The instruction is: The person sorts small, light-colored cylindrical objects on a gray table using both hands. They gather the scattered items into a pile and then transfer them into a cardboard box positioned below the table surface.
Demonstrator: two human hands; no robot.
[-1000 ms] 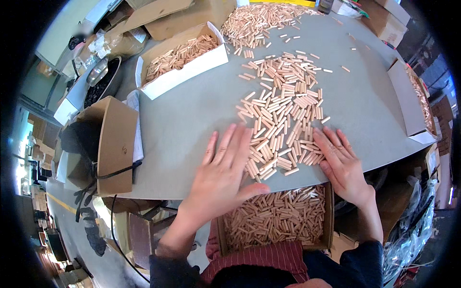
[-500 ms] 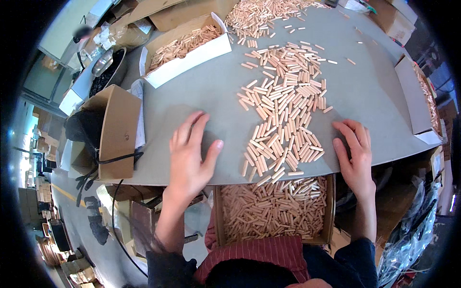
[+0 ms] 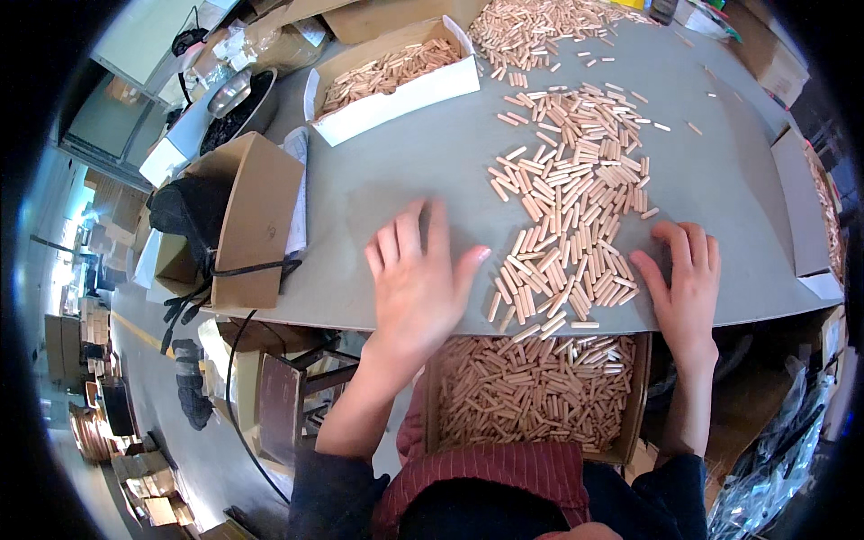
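Observation:
A long spread of short wooden dowels (image 3: pixel 569 198) covers the middle of the grey table (image 3: pixel 378 180) and runs to its near edge. My left hand (image 3: pixel 417 279) is over the table left of the spread, fingers apart and nothing in it. On the other side, my right hand (image 3: pixel 684 279) rests by the dowels' right edge, fingers loosely bent, thumb apart, holding nothing. Right below the table edge sits an open box (image 3: pixel 641 396) full of dowels, close against my body. A few dowels stick out over the edge above it.
A white carton (image 3: pixel 405 103) of dowels stands at the back left, beside a larger dowel heap (image 3: pixel 540 31). Another dowel carton (image 3: pixel 801 216) is at the right edge. Left are a cardboard box (image 3: pixel 261 225) with black cables and a metal bowl (image 3: pixel 232 94).
My left hand has moved right, nearer to the dowels. My right hand stays beside them. The whole view has shifted, so the table sits further right in it.

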